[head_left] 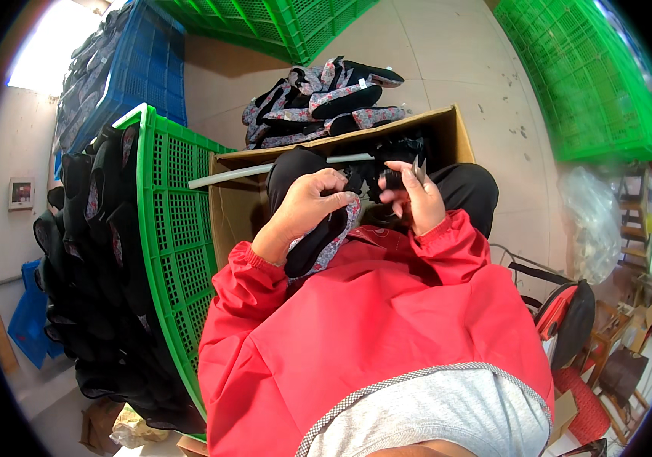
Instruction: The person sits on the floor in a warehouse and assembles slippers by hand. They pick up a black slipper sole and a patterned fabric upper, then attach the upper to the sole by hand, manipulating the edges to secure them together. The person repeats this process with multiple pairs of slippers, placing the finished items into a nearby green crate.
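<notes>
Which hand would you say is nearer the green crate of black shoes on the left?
Left. The left hand, holding a shoe, is right of the green crate; the right hand, with a bladed tool, is farther right.

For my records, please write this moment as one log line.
left hand: holds shoe; right hand: holds scissors; shoe pile: beyond box

Comes to two hands, a left hand (pixel 304 204) and a right hand (pixel 422 204), with one shoe (pixel 314 247) in the left and one pair of scissors (pixel 419 170) in the right. Includes three green crates (pixel 181 251) (left, far, right), one blue crate (pixel 147 72) far left, one cardboard box (pixel 238 217), one pale tube (pixel 238 174). Overlaps beyond counting in the far shoe pile (pixel 341 103).
</notes>
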A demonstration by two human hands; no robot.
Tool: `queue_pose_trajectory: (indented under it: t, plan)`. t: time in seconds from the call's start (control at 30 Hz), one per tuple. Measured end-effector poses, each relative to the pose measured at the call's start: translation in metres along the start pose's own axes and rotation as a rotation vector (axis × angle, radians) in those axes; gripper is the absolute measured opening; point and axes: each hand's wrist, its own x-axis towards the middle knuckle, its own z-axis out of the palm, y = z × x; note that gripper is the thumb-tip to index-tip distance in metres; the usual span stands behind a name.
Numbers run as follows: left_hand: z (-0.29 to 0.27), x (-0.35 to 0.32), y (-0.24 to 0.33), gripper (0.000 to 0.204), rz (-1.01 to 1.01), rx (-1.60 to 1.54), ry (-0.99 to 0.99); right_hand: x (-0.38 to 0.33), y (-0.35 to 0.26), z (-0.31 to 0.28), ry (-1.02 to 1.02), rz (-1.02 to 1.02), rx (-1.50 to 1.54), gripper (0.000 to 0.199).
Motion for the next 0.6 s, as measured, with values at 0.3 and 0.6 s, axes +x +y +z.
queue_pose_trajectory:
  t: [0.3, 0.6]
  plan:
    - [-0.004, 0.020, -0.003, 0.021, -0.218, -0.036, -0.097, -0.025, 0.007, -0.005, -0.470, 0.052, -0.431, 0.029]
    - [0.002, 0.030, -0.003, 0.016, -0.382, -0.170, -0.181, -0.014, 0.020, 0.005, -0.369, 0.061, -0.472, 0.019]
